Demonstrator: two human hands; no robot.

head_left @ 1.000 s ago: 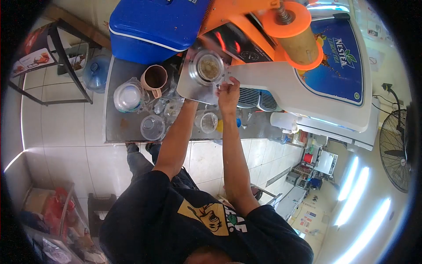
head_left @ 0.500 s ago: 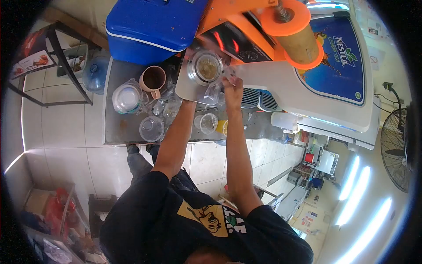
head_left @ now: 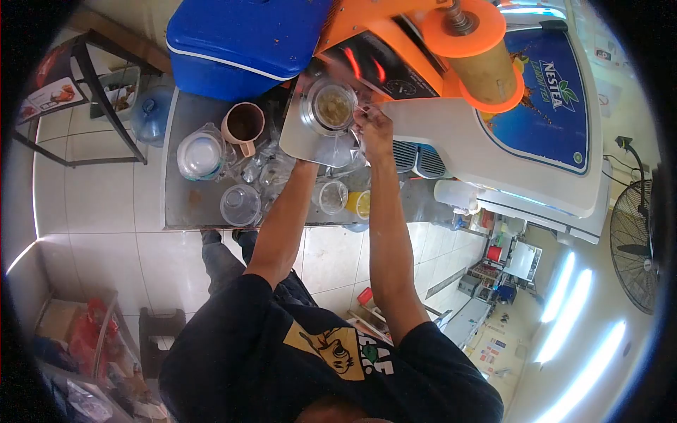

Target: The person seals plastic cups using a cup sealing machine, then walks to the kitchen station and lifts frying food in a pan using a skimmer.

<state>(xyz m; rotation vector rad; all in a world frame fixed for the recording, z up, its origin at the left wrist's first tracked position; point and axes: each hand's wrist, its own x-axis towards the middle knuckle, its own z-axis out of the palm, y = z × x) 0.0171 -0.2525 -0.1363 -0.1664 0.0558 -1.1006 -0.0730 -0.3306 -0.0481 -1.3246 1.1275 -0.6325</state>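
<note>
A clear cup of brownish drink (head_left: 331,106) sits in the round holder of the white tray (head_left: 295,141) of an orange sealing machine (head_left: 367,28). My right hand (head_left: 375,128) is at the cup's right rim, fingers pinched on a clear plastic bag (head_left: 336,151) that hangs in front of the tray. My left forearm (head_left: 282,218) reaches up to the tray's near edge, where the tray and the bag hide the hand.
The steel counter (head_left: 187,201) holds a pink mug (head_left: 242,124), a lidded clear tub (head_left: 200,155), empty clear cups (head_left: 240,204) and a cup of yellow liquid (head_left: 360,204). A blue cooler (head_left: 240,35) stands behind and a Nestea dispenser (head_left: 553,92) to the right. A fan (head_left: 635,247) stands far right.
My right hand has moved up from the tray's front edge to the cup's right rim, bringing the clear bag with it. The left arm has barely shifted.
</note>
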